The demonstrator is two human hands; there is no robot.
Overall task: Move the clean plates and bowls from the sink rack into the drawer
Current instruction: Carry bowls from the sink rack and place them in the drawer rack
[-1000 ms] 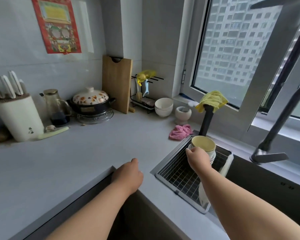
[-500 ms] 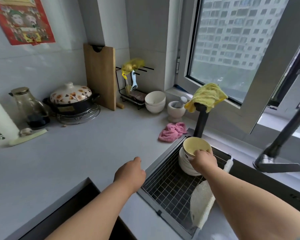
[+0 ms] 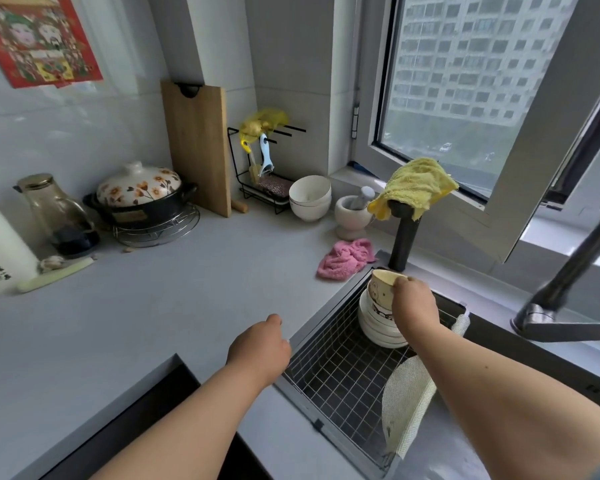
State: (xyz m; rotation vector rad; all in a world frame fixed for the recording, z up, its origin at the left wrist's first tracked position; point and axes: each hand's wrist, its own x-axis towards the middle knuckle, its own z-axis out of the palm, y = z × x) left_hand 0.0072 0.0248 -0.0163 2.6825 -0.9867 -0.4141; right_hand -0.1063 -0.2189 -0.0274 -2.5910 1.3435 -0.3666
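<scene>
A wire sink rack (image 3: 336,372) sits in the sink at the lower centre. At its far end stands a stack of white plates and bowls (image 3: 378,323). My right hand (image 3: 414,304) grips the near rim of a cream bowl with a cartoon print (image 3: 381,287) and holds it tilted just above the stack. My left hand (image 3: 260,348) hovers over the counter beside the rack's left edge, fingers loosely curled, holding nothing. The open drawer (image 3: 146,410) shows as a dark gap at the lower left.
A white mesh cloth (image 3: 406,403) hangs over the rack's near right side. A pink cloth (image 3: 345,259) lies by the sink corner. A black post with a yellow cloth (image 3: 413,188) stands behind the stack. The tap (image 3: 565,292), two white bowls (image 3: 309,197), a mortar (image 3: 352,211) and a clay pot (image 3: 139,195) are nearby.
My right hand has lifted and tilted the cream bowl up off the stack. The view has shifted closer to the sink. My left hand stays by the rack's edge.
</scene>
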